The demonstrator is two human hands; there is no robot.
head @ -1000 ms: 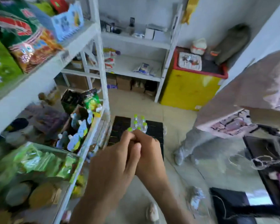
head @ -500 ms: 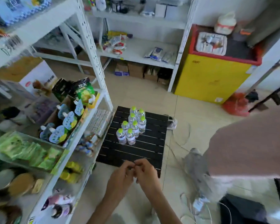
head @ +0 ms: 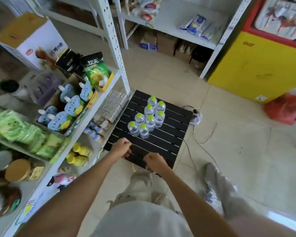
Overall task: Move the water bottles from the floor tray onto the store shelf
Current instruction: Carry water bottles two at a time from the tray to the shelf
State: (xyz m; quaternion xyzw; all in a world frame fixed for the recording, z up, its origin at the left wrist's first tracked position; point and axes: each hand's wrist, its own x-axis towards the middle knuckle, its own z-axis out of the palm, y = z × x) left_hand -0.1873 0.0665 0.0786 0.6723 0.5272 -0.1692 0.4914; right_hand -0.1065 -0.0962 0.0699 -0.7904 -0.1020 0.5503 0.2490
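**Presently: bottles on the tray, hands empty**

The black slatted tray (head: 162, 142) lies on the floor beside the shelf (head: 99, 100). Eight water bottles (head: 148, 115) with green caps stand upright on it, clustered touching, toward its far half. The shelf level nearest holds a box of blue pouches (head: 67, 106) and green snack bags (head: 96, 71); lower levels hold yellow-capped bottles (head: 79, 153) and small cartons.

The left hand (head: 121, 147) and right hand (head: 155, 162) are each curled into a loose fist, apart from one another, gripping nothing, over the tray's near edge. The bottles stand beyond both hands, untouched.

Goods at far left are blurred. The tray's near corner is hidden behind the right hand.
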